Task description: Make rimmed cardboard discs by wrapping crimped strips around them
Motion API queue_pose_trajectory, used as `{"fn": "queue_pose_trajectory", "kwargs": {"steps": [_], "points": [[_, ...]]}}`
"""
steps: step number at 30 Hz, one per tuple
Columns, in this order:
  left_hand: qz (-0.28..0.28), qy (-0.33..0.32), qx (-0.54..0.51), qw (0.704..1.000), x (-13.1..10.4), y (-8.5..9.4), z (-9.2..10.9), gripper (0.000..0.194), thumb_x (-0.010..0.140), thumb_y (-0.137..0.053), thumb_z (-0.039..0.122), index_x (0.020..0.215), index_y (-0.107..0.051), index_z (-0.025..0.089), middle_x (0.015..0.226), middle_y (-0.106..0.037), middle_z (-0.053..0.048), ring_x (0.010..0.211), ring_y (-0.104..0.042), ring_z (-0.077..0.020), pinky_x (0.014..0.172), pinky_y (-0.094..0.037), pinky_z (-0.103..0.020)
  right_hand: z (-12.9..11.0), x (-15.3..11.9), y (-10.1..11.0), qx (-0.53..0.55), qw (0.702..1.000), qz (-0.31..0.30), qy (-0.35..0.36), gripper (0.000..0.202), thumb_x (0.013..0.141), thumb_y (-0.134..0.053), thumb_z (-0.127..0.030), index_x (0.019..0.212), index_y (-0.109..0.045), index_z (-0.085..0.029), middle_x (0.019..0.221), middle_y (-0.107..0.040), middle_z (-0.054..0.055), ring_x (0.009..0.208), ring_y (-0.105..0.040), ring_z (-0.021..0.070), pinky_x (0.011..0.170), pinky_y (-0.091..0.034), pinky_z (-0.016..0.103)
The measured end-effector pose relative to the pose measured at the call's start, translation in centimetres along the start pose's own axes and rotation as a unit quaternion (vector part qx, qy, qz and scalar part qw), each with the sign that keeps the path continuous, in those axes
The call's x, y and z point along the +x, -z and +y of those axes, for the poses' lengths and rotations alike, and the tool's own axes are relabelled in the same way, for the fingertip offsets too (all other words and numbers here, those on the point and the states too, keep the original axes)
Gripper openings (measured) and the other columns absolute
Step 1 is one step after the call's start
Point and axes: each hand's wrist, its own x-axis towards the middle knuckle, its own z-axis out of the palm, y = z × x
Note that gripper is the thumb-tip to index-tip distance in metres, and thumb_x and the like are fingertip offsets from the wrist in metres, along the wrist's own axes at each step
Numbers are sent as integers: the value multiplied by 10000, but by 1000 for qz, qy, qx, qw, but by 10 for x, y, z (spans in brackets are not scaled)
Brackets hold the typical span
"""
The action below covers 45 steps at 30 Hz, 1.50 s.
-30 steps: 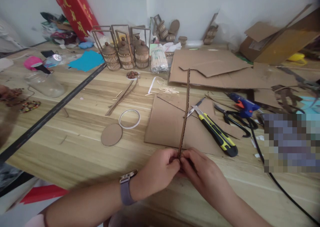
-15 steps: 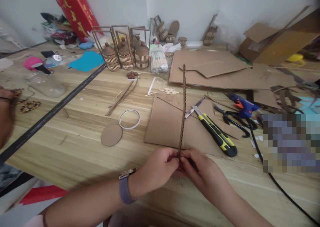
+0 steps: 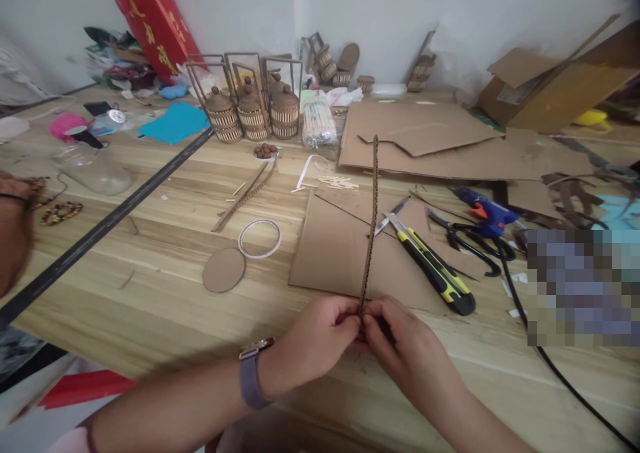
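Note:
Between both hands stands a narrow corrugated cardboard strip (image 3: pixel 373 220), held at its near end and pointing away from me. My left hand (image 3: pixel 320 333) is closed, thumb and fingers pinching that end. Pressed close on the other side, my right hand (image 3: pixel 403 340) pinches the same end; the fingertips partly hide it. Beyond the hands lies a flat cardboard sheet (image 3: pixel 325 253) with a yellow-and-black utility knife (image 3: pixel 435 270) on it. To the left are a cardboard disc (image 3: pixel 224 270) and a white ring, seemingly a tape roll (image 3: pixel 260 256).
A blue glue gun (image 3: pixel 487 210) and black scissors (image 3: pixel 470 243) lie at right, with a black cord (image 3: pixel 565 380). Small lidded baskets (image 3: pixel 255 116) with tall handles stand behind, beside bagged sticks (image 3: pixel 319 123). Another person's hand (image 3: pixel 13 226) is at the left edge.
The far end of the cardboard strip has swung slightly to the right and a little lower. Both hands keep their pinch at the near end.

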Motion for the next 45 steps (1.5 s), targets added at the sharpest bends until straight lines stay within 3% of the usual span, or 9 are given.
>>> {"fn": "queue_pose_trajectory", "kwargs": {"steps": [7,15,30,36,41,45], "points": [[-2,8,71,997,-2,0,9,200,792,-464,120,772,-661,146,746,-643,1,730,-583,-142,698,-477,-246,-1,-2,1,-15,1000,-5,14,187,906,-435,-166,743,-504,-227,662,-602,10,568,-588,154,503,-446,250],[35,-36,190,980,-5,3,5,156,755,-456,130,735,-609,150,745,-651,-17,706,-566,-159,608,-411,-239,-1,-3,-3,-58,997,-1,56,191,912,-436,-135,751,-495,-218,663,-584,13,579,-583,165,519,-461,262],[25,11,181,983,-6,2,-1,127,808,-441,144,706,-504,184,652,-624,-8,638,-673,-185,542,-487,-240,-1,-3,0,-56,997,7,58,204,891,-432,-133,716,-481,-226,622,-583,3,533,-582,156,486,-454,250],[50,-50,345,936,-11,1,10,200,827,-441,114,653,-508,187,636,-629,-10,615,-603,-161,564,-386,-248,-4,-2,4,6,1000,-10,11,194,893,-427,-166,723,-500,-225,611,-601,-6,516,-577,143,471,-455,230],[65,-101,390,913,-14,-2,11,165,917,-460,212,769,-531,192,706,-618,-1,646,-556,-152,577,-328,-256,-4,1,7,56,998,-1,-39,205,892,-427,-195,702,-496,-231,563,-578,-28,477,-556,125,446,-455,203],[50,-90,414,905,-14,-2,9,261,959,-399,222,714,-484,192,677,-596,-6,641,-550,-156,604,-331,-268,-5,1,8,59,998,11,-27,215,901,-437,-184,700,-494,-231,561,-577,-35,478,-558,117,449,-461,194]]}}
